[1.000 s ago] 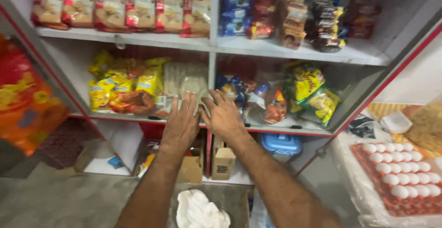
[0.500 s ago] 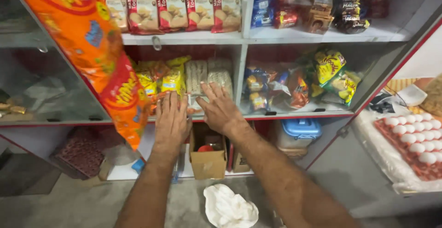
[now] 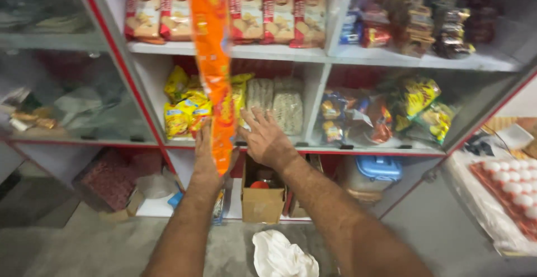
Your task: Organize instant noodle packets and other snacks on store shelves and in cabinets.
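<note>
Orange strip [image 3: 215, 70]: hanging in front of the shelf edge [image 3: 302, 148], covering part of the left hand [image 3: 206, 154].
Left fingers: hidden; cannot tell.
Right hand [image 3: 267, 140]: fingers spreading apart, pressing against the pale noodle packets [image 3: 277, 103].
Room: floor below lying open beside the white cloth [image 3: 282, 254].

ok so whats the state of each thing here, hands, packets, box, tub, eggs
left hand: raised at the shelf edge, partly hidden behind the hanging orange snack strip
right hand: open, fingers spread against the pale noodle packets
yellow snack packets: piled on the shelf
brown cardboard box: open at the top
blue-lidded plastic tub: lid on
white egg tray: full
white cloth: crumpled on the floor
</note>
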